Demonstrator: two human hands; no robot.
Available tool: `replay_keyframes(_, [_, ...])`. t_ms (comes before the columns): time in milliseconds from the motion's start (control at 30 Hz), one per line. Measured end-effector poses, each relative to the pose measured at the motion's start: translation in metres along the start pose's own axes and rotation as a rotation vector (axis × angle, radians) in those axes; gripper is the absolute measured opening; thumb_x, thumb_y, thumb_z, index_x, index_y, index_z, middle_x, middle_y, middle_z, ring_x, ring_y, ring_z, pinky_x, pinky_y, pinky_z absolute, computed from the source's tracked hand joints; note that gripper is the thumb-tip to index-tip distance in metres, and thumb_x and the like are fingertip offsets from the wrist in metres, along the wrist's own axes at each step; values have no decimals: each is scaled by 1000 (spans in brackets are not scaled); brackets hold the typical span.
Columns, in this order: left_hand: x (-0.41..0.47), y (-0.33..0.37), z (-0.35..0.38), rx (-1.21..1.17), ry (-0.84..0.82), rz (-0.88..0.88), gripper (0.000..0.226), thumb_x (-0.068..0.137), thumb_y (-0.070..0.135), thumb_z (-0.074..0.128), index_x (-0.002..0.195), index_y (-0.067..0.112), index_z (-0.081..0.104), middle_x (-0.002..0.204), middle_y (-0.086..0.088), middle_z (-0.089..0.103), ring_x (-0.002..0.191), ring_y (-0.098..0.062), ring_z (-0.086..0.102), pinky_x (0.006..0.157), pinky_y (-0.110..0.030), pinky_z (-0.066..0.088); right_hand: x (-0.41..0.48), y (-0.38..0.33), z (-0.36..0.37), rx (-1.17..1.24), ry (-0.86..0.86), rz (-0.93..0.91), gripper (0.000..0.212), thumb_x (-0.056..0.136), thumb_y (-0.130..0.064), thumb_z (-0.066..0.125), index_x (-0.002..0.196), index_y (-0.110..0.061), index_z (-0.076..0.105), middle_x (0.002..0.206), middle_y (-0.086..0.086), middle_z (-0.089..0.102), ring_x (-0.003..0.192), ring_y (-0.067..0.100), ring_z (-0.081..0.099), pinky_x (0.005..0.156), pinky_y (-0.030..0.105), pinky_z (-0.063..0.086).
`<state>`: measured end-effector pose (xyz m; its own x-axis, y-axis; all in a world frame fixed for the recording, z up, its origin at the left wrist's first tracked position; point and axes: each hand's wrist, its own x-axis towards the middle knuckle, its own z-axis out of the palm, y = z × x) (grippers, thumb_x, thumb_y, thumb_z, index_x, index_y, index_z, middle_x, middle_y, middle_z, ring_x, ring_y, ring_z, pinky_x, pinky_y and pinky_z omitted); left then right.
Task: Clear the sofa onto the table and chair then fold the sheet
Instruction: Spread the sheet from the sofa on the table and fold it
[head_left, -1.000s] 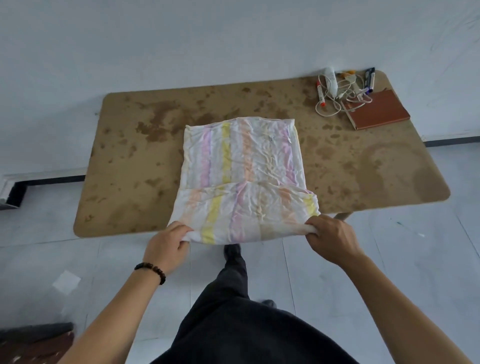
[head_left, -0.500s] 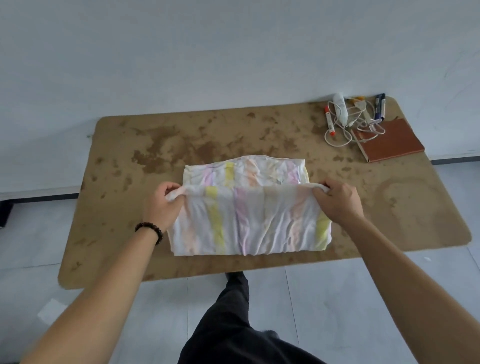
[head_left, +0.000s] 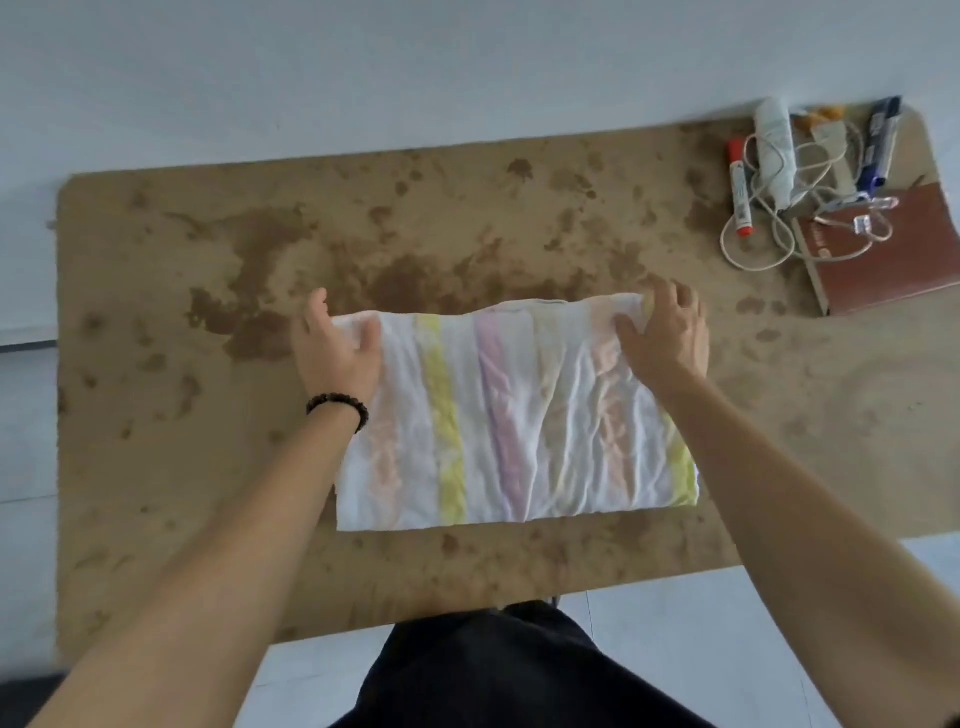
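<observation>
table (head_left: 156, 415): i see a brown, blotchy top against a pale wall; everything below lies on it.
sheet (head_left: 519, 415): folded into a flat rectangle with pastel stripes, lying in the middle of the table, near edge just inside the table's front edge.
left hand (head_left: 335, 353): on the sheet's far left corner, fingers loosely spread, thumb resting on the cloth, gripping nothing.
right hand (head_left: 667, 343): on the far right corner, fingers splayed and laid flat on the cloth, no pinch that i can see.
notebook (head_left: 883, 254): reddish-brown, at the far right corner of the table.
tangle of white cable (head_left: 810, 208): partly over the notebook.
red-capped marker (head_left: 738, 192): left of the tangle.
bead bracelet (head_left: 337, 408): dark, on the left wrist.
</observation>
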<state>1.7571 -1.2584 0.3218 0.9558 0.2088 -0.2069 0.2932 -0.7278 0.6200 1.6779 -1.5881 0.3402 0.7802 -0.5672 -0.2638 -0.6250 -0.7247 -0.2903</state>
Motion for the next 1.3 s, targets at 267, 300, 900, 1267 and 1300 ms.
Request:
replay_keyframes(267, [-60, -19, 40, 622, -227, 651, 61, 99, 53, 26, 154, 30, 16, 162, -13, 2, 149, -31, -2, 115, -63, 1, -81, -34, 73, -261, -97, -655, 62, 102, -48, 36, 158, -27, 17, 165, 13, -3, 151, 37, -5, 119, 61, 5])
replay_keyframes(300, [-49, -22, 42, 666, -246, 585, 64, 97, 58, 23, 155, 33, 10, 163, -11, -4, 149, -32, -5, 114, -64, -1, -69, -34, 76, -303, -136, -645, 65, 101, -56, 30, 158, -31, 12, 165, 10, -6, 151, 37, -7, 118, 62, 3])
replay_keyframes(900, [-115, -74, 35, 669, -80, 344, 71, 94, 66, 19, 155, 30, 9, 163, -11, -3, 150, -30, -2, 114, -65, 2, -76, 78, 60, -359, -98, -487, 79, 93, -73, 25, 158, -34, 3, 165, 8, -14, 151, 32, -11, 118, 62, 2])
replay_keyframes(1267, [-119, -65, 34, 661, -73, 277, 65, 99, 55, 19, 155, 24, 10, 162, -15, -2, 149, -31, -3, 113, -67, 3, -57, 98, 40, -78, -207, -346, 85, 90, -73, 34, 156, -35, -4, 164, 5, -14, 151, 26, -9, 122, 47, -1])
replay_keyframes(1300, [-126, -53, 37, 630, -32, 308, 64, 100, 51, 22, 155, 20, 13, 162, -17, 1, 149, -32, -1, 113, -66, 4, -56, 94, 34, 43, -183, -278, 88, 90, -71, 41, 155, -34, -4, 164, 6, -8, 151, 25, -2, 121, 44, 4])
